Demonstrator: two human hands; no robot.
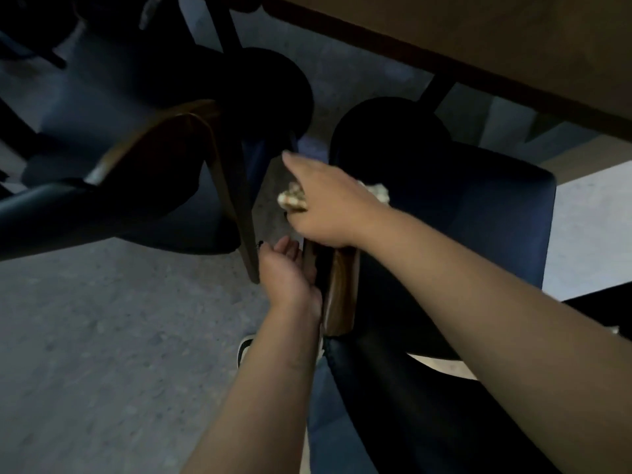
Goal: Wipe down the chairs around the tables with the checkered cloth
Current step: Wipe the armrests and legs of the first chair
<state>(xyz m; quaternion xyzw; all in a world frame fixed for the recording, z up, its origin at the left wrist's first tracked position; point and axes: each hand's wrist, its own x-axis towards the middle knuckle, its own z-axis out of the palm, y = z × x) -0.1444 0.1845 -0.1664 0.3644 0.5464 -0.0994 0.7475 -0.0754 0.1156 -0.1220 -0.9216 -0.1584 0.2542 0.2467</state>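
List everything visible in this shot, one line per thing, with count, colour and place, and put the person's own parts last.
chairs: two, dark blue upholstery with wooden arms, one at left, one at centre-right under the hands.
checkered cloth: one, pale, bunched under the right hand on the near chair's arm.
wooden armrest: one, brown, on the near chair below the right hand.
table: one, brown wood, top right, with dark legs.
floor: grey speckled, lower left.
shoe: one, dark with white sole, beside the left forearm.
left hand: one, fingers relaxed, against the armrest's side.
right hand: one, gripping the cloth.
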